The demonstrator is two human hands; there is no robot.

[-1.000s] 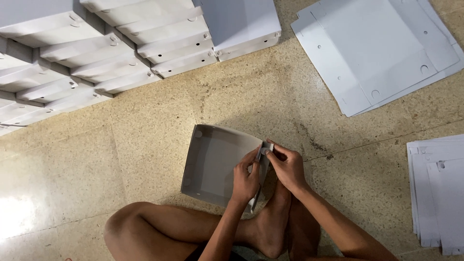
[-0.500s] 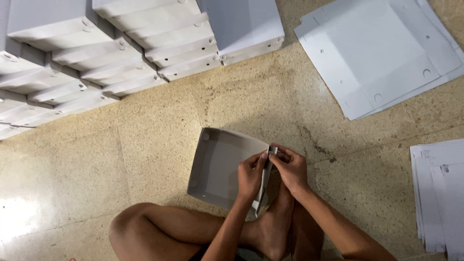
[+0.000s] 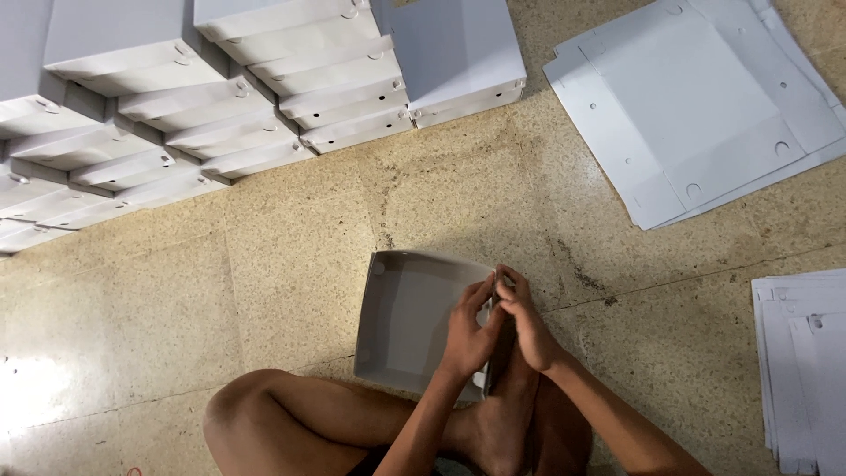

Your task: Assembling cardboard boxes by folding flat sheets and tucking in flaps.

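Note:
A grey cardboard box tray point(image 3: 401, 322) lies open on the stone floor in front of my crossed legs. My left hand point(image 3: 470, 330) grips its right wall from the inside. My right hand point(image 3: 526, 319) pinches the same wall's far corner from the outside, fingertips meeting those of the left. The wall's lower part is hidden behind my hands and foot.
Rows of folded grey boxes point(image 3: 176, 97) are stacked at the top left. A pile of flat cardboard blanks point(image 3: 705, 106) lies at the top right, another stack of sheets point(image 3: 806, 370) at the right edge. My knee point(image 3: 256, 423) is at the bottom.
My view has shifted slightly, and the box and hands sit a little lower and to the right. Both hands stay on the box's right wall, fingers drawn closer at its corner.

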